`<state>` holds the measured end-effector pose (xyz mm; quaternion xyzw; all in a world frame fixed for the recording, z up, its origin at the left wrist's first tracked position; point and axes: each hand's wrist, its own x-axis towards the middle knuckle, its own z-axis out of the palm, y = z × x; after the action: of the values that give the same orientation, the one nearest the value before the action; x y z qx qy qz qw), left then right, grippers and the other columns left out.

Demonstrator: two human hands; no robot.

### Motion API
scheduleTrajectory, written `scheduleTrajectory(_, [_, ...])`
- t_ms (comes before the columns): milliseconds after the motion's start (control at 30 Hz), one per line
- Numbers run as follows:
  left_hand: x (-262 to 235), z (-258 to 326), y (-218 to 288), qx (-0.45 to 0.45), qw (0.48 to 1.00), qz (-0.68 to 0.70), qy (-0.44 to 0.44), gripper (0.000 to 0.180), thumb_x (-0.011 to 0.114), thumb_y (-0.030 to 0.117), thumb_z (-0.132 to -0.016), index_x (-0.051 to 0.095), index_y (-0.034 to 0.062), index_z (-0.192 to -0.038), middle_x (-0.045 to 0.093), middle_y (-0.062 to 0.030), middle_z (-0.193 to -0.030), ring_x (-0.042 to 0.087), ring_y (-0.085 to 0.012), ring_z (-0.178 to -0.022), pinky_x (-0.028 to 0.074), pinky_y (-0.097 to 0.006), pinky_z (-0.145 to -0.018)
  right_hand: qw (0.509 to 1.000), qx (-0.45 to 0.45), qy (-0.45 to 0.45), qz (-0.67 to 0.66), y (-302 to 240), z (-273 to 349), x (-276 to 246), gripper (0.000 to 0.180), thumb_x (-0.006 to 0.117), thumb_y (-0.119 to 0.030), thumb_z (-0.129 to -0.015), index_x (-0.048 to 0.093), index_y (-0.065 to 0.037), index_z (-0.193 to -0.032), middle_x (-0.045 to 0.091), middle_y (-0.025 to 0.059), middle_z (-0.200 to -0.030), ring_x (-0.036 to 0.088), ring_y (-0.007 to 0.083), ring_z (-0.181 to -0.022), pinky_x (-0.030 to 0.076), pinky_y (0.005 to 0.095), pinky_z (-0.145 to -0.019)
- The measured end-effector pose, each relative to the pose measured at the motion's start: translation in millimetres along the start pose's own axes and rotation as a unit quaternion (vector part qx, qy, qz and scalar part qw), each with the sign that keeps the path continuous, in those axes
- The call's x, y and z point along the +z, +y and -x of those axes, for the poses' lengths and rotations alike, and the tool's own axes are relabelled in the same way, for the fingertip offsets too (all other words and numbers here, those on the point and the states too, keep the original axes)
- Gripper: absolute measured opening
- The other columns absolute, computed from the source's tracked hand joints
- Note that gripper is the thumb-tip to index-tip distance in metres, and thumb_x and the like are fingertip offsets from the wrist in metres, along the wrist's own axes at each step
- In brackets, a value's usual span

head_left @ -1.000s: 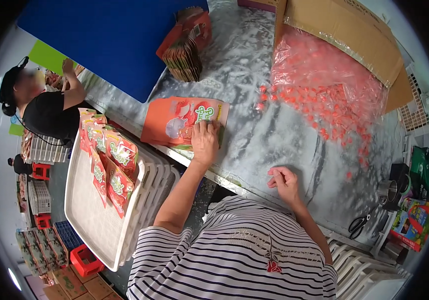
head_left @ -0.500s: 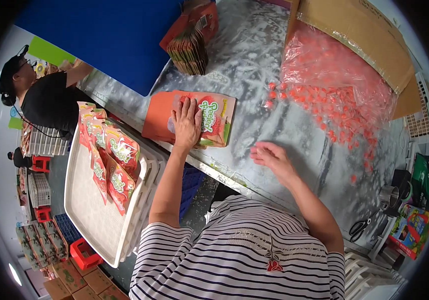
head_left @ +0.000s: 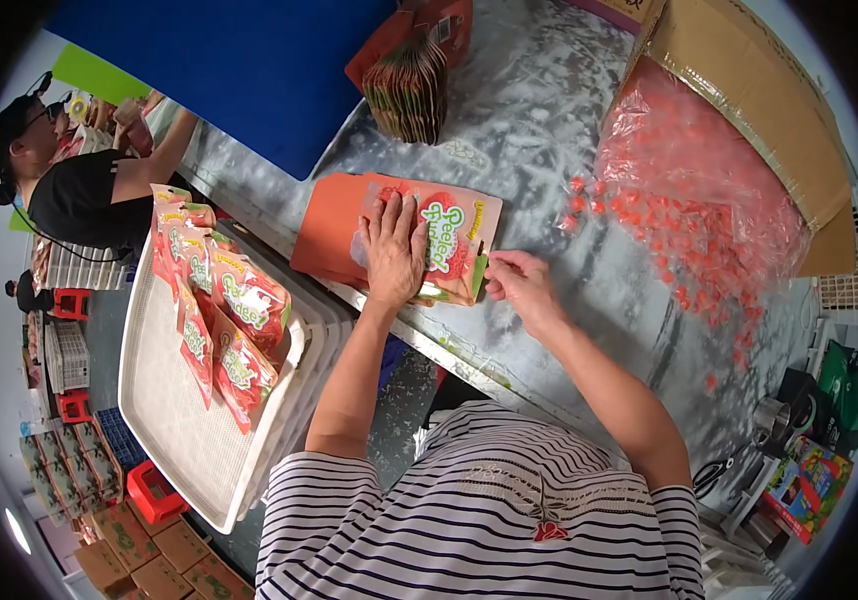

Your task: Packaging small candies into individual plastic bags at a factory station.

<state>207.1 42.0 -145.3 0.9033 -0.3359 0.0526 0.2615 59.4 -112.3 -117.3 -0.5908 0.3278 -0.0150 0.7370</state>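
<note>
A flat pink-and-red snack pouch (head_left: 471,228) lies on top of a stack of orange-backed pouches (head_left: 327,225) near the table's front edge. My left hand (head_left: 393,250) rests flat on the pouch, fingers stretched out. At the pouch's right edge, my right hand (head_left: 523,287) has its thumb and fingers pinched together on the green-marked corner. To the right, small red wrapped pieces (head_left: 694,240) spill over the table from a clear plastic bag (head_left: 709,150). Several filled pouches (head_left: 239,300) lie in a white tray (head_left: 159,440) to my left.
An open cardboard box (head_left: 749,80) holds the plastic bag at far right. More pouches (head_left: 407,92) stand fanned out behind the stack, beside a blue board (head_left: 219,70). A co-worker in black (head_left: 79,190) is at far left. Scissors (head_left: 712,475) and a metal cup (head_left: 771,418) lie right.
My right hand has moved left from above the table to the pouch's right edge, and its fingers have closed there. My left hand stays flat on the pouch.
</note>
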Motion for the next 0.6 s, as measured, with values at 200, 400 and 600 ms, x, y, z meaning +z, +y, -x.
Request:
scheduleTrajectory(200, [-1,-1,2,0.001,1.0,0.007,0.01,0.047,0.044,0.032,-0.098,0.048,0.009,-0.138,0.041,-0.0149,-0.145,0.028,-0.0375,-0.139,0.011,-0.053,-0.115,0.998,-0.034,0.012,0.042,-6,1,8,0.03,0.062,-0.018,-0.093,0.06,0.003,-0.114,0.066,0.0078,-0.091,0.061,0.0117,-0.07,0.052,0.026,-0.062])
scheduleTrajectory(400, [-3,-2,2,0.001,1.0,0.005,0.007,0.047,0.045,0.032,-0.098,0.048,0.0083,-0.138,0.042,-0.0149,-0.145,0.028,-0.0372,-0.139,0.011,-0.052,-0.116,0.995,-0.023,0.042,-0.083,0,-8,12,0.025,0.061,-0.019,-0.094,0.062,0.001,-0.108,0.064,0.004,-0.084,0.059,0.0093,-0.066,0.05,0.0251,-0.058])
scheduleTrajectory(600, [-3,-3,4,0.008,1.0,0.014,0.022,0.042,0.044,0.03,-0.1,0.051,0.0091,-0.136,0.044,-0.015,-0.143,0.03,-0.0373,-0.138,0.012,-0.052,-0.116,0.964,-0.133,0.042,0.226,10,-26,20,0.021,0.062,-0.015,-0.09,0.063,0.004,-0.08,0.058,0.011,-0.06,0.057,0.015,-0.057,0.043,0.0345,-0.053])
